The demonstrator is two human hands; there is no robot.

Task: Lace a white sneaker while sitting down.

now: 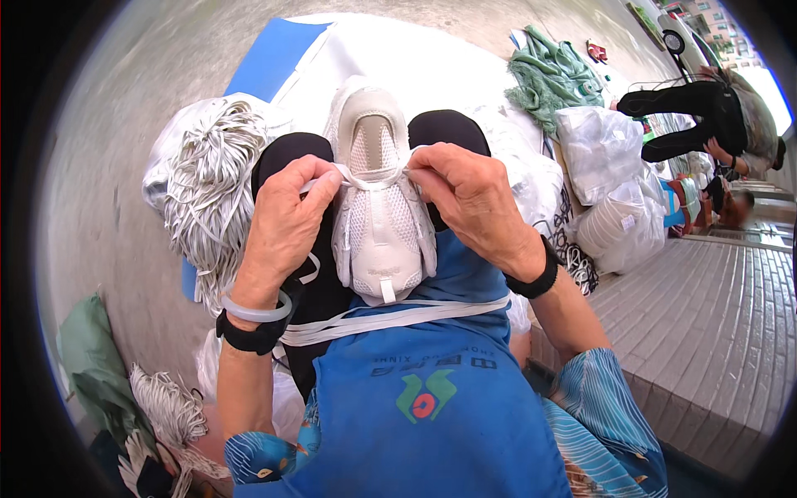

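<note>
A white shoe (383, 228) sits upright on the person's lap between the two black-clad knees (449, 130), its opening toward the far side; the knees probably serve as a cradle, leaving both hands free for the lace (375, 182). The left hand (286, 203) pinches that white lace between thumb and fingers at the shoe's left edge, and the right hand (469, 195) does likewise at the right edge, so the strand runs across the shoe just below the opening. Gripping from opposite sides likely keeps the pull even and the shoe from twisting. The fingertips cover part of the lace, so whether a knot sits beneath them is hard to tell. A band of loose white laces (407, 314) lies across the blue apron (432, 398), near the shoe's closer end, presumably there to be within easy reach. A large heap of pale laces (212, 183) rests beside the left knee, and a smaller bundle (170, 407) lies lower on the same side. To the right, clear plastic bags (599, 149) stand near a crumpled green cloth (554, 76), perhaps set aside to leave room for the arms, with another person (730, 108) well beyond.
</note>
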